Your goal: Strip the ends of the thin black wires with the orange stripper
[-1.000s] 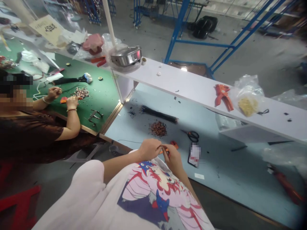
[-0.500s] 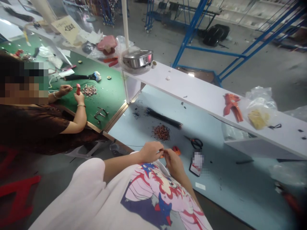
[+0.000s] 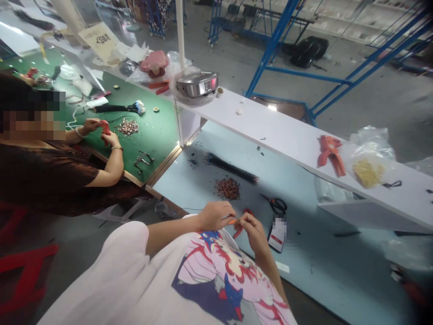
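Left hand and right hand both pinching small orange part, held at the front edge of light-blue tabletop. Scissors at 2 o'clock, reddish-brown pile of small bits at 12 o'clock.

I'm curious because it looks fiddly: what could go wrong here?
The small orange piece pinched between the left hand and right hand could slip and get lost. The scissors lie near the right hand, so a careless reach might nick it. A bumped arm could scatter the pile of tiny bits.
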The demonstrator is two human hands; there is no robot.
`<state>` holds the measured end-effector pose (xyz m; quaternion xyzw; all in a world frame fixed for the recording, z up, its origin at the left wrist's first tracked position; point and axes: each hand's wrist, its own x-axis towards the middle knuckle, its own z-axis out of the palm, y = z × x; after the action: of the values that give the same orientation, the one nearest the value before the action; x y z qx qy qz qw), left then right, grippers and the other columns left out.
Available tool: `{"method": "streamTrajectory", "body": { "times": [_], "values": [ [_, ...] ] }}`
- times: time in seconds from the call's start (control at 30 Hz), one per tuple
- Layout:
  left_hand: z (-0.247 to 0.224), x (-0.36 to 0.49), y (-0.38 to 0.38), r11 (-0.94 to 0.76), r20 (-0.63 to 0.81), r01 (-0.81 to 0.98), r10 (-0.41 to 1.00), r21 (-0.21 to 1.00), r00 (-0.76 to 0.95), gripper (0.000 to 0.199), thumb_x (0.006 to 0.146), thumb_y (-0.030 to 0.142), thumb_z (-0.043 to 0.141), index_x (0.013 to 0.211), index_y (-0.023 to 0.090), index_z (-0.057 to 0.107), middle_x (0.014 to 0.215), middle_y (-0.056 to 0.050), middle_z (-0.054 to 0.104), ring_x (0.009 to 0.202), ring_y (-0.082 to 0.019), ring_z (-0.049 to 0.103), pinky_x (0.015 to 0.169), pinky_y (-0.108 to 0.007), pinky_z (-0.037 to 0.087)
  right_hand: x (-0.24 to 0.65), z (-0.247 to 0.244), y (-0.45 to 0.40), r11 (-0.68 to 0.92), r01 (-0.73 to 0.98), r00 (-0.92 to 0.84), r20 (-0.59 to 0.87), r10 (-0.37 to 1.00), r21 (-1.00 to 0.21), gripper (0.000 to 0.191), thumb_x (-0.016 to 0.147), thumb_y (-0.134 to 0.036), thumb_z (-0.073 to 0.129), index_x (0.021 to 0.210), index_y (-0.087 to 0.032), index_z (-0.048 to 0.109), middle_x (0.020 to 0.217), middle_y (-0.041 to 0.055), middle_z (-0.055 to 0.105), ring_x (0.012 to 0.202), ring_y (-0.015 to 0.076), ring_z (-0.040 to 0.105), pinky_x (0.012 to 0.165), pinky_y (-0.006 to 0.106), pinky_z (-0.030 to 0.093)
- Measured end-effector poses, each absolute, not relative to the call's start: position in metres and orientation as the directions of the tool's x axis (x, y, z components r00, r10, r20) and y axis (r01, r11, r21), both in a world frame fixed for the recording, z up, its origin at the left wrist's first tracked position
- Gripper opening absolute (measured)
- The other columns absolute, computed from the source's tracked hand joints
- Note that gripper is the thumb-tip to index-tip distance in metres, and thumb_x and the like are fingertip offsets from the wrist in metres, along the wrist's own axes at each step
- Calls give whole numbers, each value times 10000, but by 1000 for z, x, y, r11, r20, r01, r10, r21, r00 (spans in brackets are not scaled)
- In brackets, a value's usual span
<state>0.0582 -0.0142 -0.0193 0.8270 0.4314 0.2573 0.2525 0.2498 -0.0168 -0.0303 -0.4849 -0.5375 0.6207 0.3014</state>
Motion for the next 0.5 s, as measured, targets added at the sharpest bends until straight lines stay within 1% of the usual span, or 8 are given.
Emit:
{"method": "streamTrajectory", "body": {
  "times": [0.1, 0.17, 0.27, 0.4, 0.5],
  "values": [
    [-18, 60, -15, -521, 204, 596, 831, 611, 517, 204, 897, 242, 434, 874, 178, 627, 866, -27, 647, 832, -115, 581, 709, -214, 407, 250, -34, -17, -290, 64, -306, -296, 905, -955, 237, 774, -359, 560, 617, -191, 505, 552, 0, 565, 587, 158, 551, 599, 268, 432],
    [-17, 61, -16, -515, 169, 628, 833, 584, 526, 210, 893, 251, 438, 847, 176, 629, 850, -28, 641, 806, -117, 580, 678, -218, 399, 249, -33, -16, -290, 81, -286, -301, 910, -954, 237, 770, -356, 562, 612, -191, 502, 543, -4, 554, 565, 152, 535, 568, 259, 424],
    [-14, 61, -17, -482, 69, 682, 840, 550, 538, 212, 886, 263, 449, 825, 178, 633, 836, -25, 641, 772, -125, 583, 651, -227, 395, 246, -28, -16, -247, 218, -303, -306, 902, -944, 245, 769, -370, 563, 613, -192, 498, 549, -2, 554, 544, 148, 517, 531, 251, 408],
    [-13, 60, -17, -444, -47, 721, 835, 532, 548, 197, 873, 261, 464, 838, 179, 639, 838, -30, 656, 760, -139, 592, 640, -233, 400, 246, -28, -16, -125, 423, -323, -279, 904, -897, 230, 786, -360, 523, 626, -198, 489, 550, -7, 543, 531, 148, 497, 524, 247, 389],
    [-17, 58, -17, -423, -91, 745, 837, 516, 539, 185, 859, 254, 471, 837, 184, 641, 844, -28, 668, 770, -149, 601, 643, -237, 408, 255, -41, -13, -59, 524, -257, -224, 940, -849, 218, 790, -355, 482, 637, -200, 474, 565, -11, 533, 554, 150, 495, 561, 251, 386]
  ]
}}
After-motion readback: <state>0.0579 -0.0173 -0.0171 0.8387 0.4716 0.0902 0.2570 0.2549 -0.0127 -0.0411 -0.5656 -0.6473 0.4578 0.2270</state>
